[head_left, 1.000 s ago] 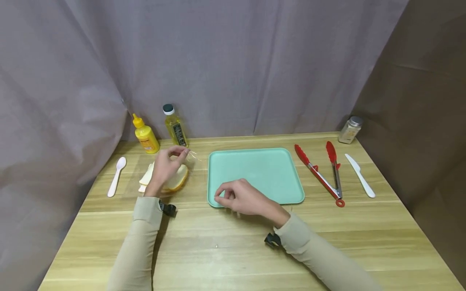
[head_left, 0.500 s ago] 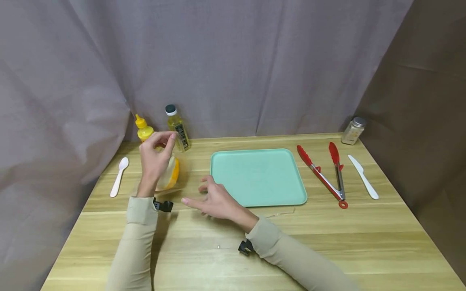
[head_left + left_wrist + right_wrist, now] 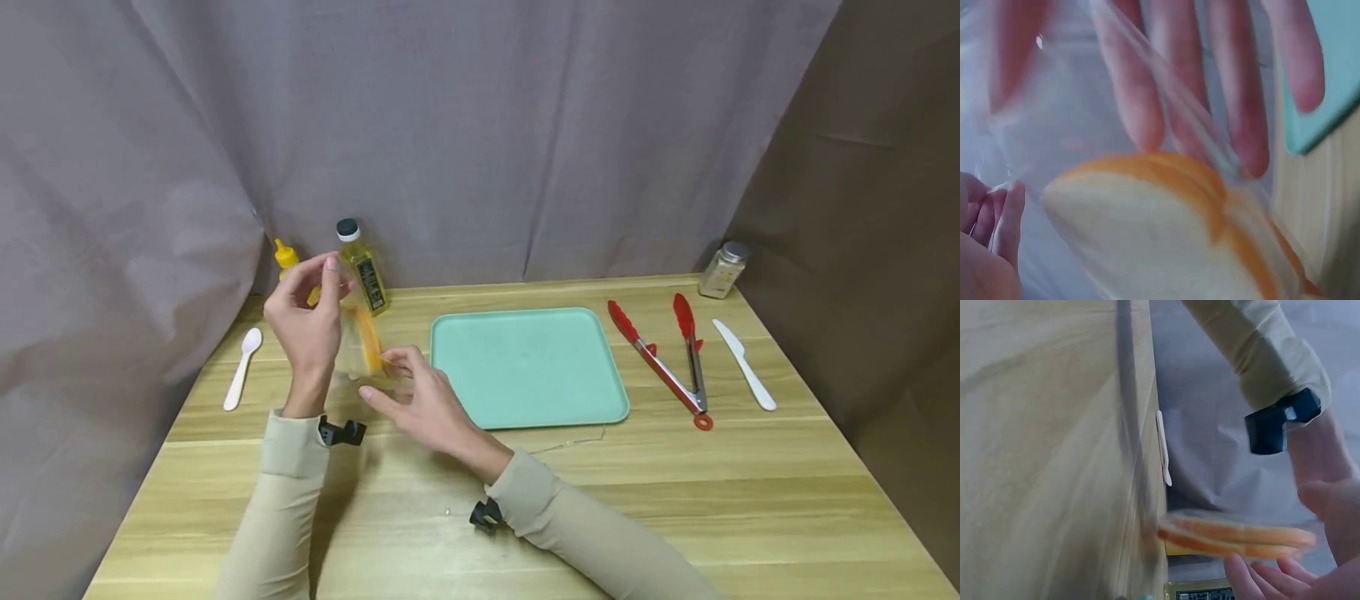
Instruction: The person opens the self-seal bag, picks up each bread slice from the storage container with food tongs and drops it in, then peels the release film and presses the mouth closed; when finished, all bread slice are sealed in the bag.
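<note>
My left hand [image 3: 307,325] pinches the top of a clear plastic bag [image 3: 1054,131] between thumb and fingertips. Inside the bag hang slices of bread [image 3: 1147,231] with an orange-brown crust, raised over the left part of the table. My right hand [image 3: 431,412] is beside the bread, its fingers extended and apart. In the right wrist view its fingertips [image 3: 1241,575] are right at the crust edge of the bread. Seen from the left wrist, the right hand's long fingers [image 3: 1179,75] reach down behind the bag's film, close to the crust.
A green tray [image 3: 528,367] lies mid-table, with a thin tie [image 3: 566,444] in front. Right of it are red tongs [image 3: 660,367], a white knife [image 3: 742,362] and a spice jar [image 3: 723,271]. An oil bottle [image 3: 367,275], yellow squeeze bottle [image 3: 285,254] and white spoon [image 3: 242,367] stand or lie left.
My left hand has moved up and left, lifting the bagged bread off the table. My right hand has left the tray's front edge, moved left to the bread and spread its fingers.
</note>
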Demonstrator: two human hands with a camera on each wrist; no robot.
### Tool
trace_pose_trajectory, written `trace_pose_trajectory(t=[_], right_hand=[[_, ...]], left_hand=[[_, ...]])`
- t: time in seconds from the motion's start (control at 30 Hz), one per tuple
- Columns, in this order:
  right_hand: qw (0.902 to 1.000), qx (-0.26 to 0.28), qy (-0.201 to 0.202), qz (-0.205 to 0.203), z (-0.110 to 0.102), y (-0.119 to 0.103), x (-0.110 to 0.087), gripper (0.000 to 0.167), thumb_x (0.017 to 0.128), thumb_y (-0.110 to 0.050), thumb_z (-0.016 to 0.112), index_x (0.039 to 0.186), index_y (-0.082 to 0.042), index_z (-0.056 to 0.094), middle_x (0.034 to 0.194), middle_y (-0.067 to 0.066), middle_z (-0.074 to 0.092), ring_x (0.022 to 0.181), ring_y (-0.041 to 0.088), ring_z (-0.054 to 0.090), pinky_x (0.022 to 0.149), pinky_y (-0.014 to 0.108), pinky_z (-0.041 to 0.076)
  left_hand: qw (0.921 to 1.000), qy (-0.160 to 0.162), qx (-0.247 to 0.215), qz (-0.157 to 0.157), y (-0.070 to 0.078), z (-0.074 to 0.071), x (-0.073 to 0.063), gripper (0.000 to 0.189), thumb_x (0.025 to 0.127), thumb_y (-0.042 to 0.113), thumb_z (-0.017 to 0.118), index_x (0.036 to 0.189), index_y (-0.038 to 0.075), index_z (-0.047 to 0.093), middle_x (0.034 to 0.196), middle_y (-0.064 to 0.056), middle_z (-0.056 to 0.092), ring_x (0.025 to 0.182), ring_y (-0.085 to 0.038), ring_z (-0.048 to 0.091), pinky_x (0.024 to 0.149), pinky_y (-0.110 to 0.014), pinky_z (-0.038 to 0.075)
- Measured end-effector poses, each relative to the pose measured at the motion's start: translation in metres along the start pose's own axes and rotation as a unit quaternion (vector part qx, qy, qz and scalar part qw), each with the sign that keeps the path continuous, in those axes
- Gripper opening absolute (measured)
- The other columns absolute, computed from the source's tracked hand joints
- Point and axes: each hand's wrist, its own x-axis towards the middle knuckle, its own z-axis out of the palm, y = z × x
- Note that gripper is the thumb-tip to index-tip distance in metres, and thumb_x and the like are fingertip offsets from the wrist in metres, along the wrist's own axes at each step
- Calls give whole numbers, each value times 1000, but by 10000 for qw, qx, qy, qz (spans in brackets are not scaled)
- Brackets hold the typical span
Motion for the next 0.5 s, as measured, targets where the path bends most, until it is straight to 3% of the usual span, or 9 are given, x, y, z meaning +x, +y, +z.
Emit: trace_pose_trajectory(t=[0.13,0.33,0.5], right_hand=[[9984,65,538,-184,-3,3,6,46,101,-30,80,138,-12,61,145,8,70,137,25,67,108,36,61],[9868,609,1349,-653,-22,8,17,11,104,-18,76,114,-14,74,116,3,81,111,19,79,95,37,67],[9732,799,1940,-939,-53,3,24,16,108,-25,70,116,-13,77,113,1,83,107,14,78,95,36,65]], left_hand=[[9989,40,-460,10,14,1,-2,23,101,14,78,112,-7,79,106,-24,78,81,-21,77,78,-35,69],[9948,133,-1005,70,28,3,-2,26,100,7,77,111,-16,74,96,-24,75,80,-25,77,79,-34,69],[9916,205,-1260,195,37,3,5,25,100,6,77,109,-18,74,88,-23,73,76,-24,75,78,-36,69]])
